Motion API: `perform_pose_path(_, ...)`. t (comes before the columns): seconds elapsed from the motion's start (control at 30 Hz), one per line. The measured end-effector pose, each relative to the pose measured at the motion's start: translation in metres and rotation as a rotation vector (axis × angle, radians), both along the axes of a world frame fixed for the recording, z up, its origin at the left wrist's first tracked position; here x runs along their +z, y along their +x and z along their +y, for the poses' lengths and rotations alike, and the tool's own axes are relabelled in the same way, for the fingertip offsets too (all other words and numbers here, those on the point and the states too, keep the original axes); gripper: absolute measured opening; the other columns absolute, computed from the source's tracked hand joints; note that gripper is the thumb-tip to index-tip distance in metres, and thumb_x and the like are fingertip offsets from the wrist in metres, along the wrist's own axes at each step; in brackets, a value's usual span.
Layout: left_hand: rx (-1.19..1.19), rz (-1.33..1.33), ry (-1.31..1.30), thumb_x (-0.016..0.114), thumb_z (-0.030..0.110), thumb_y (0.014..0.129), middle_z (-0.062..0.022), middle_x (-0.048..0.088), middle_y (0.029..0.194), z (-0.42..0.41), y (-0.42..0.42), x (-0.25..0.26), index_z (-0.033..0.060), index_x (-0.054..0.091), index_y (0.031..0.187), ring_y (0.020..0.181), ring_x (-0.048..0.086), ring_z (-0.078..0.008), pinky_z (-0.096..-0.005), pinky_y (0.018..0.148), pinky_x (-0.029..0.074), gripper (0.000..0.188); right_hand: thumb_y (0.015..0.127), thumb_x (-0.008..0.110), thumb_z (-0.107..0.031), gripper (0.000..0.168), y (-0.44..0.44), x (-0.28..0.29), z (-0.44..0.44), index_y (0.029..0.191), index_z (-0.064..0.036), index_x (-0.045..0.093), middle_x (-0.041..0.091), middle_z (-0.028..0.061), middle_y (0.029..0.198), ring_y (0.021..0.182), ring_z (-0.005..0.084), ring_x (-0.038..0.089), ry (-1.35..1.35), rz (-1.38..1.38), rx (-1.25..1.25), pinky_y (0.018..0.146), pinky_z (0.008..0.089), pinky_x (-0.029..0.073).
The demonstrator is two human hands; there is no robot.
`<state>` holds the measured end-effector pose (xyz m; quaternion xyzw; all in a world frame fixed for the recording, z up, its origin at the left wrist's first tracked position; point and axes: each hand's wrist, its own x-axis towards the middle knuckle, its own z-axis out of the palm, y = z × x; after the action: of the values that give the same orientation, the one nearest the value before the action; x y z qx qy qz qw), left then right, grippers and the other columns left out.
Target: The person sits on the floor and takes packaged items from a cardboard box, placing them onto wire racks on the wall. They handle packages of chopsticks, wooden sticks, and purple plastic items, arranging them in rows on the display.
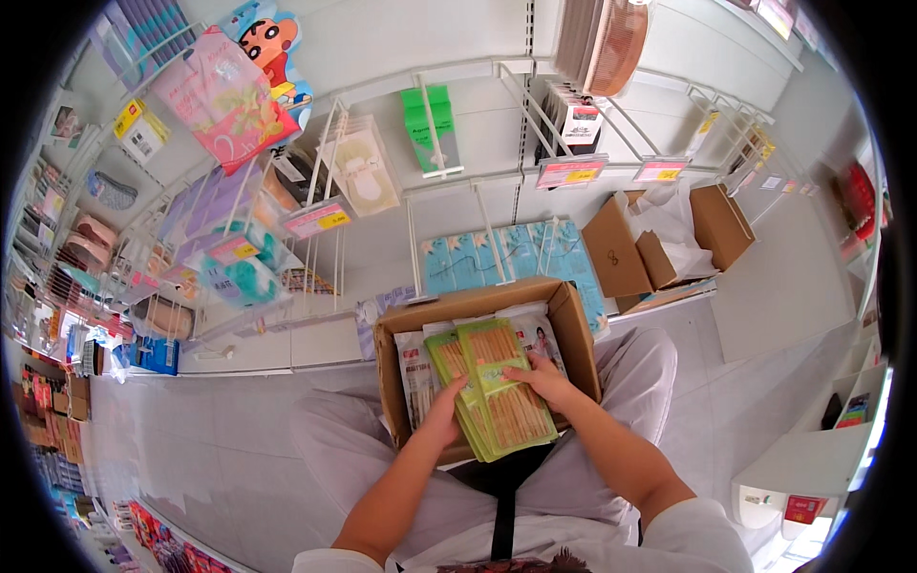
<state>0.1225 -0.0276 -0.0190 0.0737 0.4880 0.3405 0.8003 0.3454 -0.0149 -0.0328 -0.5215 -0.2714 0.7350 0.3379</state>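
Observation:
Both hands hold a small stack of flat green packets (509, 415) with slim tan sticks showing through clear windows. My left hand (445, 412) grips the stack's left edge, and my right hand (548, 383) grips its right side with the thumb on top. The packets are slightly fanned over an open cardboard box (582, 336) that rests at my lap between my knees. Inside the box lie white printed packets (417, 372), partly covered by the green ones. What lies deeper in the box is hidden.
A pegboard wall with metal hooks (487, 233) rises in front. Blue packs (466, 261) line the bottom shelf. To their right stands an open cardboard box (616, 251) with white plastic in it. Hanging goods, including a wooden comb (620, 50), project from above and from the left.

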Motion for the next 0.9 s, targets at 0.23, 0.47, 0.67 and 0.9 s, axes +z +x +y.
perform_pose_path(0.23, -0.012, -0.007, -0.072, 0.064, 0.031, 0.093, -0.0130, 0.060, 0.127, 0.011, -0.016, -0.018, 0.0056, 0.051, 0.132, 0.114, 0.060, -0.0276, -0.0422, 0.099, 0.048, 0.049, 0.083, 0.078, -0.019, 0.051, 0.036, 0.008, 0.018, 0.121, 0.007, 0.056, 0.068, 0.0129, 0.106, 0.094, 0.0196, 0.066, -0.068, -0.222, -0.180, 0.082, 0.0335, 0.052)
perform_pose_path(0.47, -0.011, 0.024, 0.040, 0.073, 0.029, 0.088, -0.0116, 0.063, 0.122, 0.015, -0.018, -0.027, 0.0018, 0.055, 0.130, 0.110, 0.062, -0.0242, -0.0373, 0.093, 0.051, 0.053, 0.084, 0.075, -0.017, 0.047, 0.041, 0.000, 0.019, 0.120, 0.008, 0.057, 0.067, 0.0136, 0.106, 0.094, 0.0199, 0.064, 0.055, -0.333, -0.110, 0.081, 0.0334, 0.050)
perform_pose_path(0.67, 0.023, 0.219, 0.117, 0.074, 0.029, 0.088, -0.0129, 0.064, 0.119, 0.017, 0.000, -0.016, -0.0024, 0.058, 0.126, 0.106, 0.063, -0.0222, -0.0353, 0.089, 0.051, 0.052, 0.089, 0.065, -0.029, 0.061, 0.042, -0.015, 0.027, 0.130, 0.013, 0.050, 0.066, 0.0224, 0.114, 0.108, 0.0328, 0.063, 0.131, -0.622, -0.059, 0.092, 0.0376, 0.047)
perform_pose_path(0.9, 0.018, 0.310, 0.179, 0.074, 0.034, 0.088, -0.0136, 0.063, 0.120, 0.015, 0.017, -0.013, -0.0045, 0.057, 0.126, 0.104, 0.062, -0.0224, -0.0349, 0.087, 0.050, 0.056, 0.074, 0.073, -0.055, 0.098, 0.030, 0.025, 0.020, 0.139, 0.012, 0.040, 0.051, 0.0364, 0.131, 0.125, 0.0430, 0.051, 0.188, -0.964, 0.169, 0.104, 0.0412, 0.042)
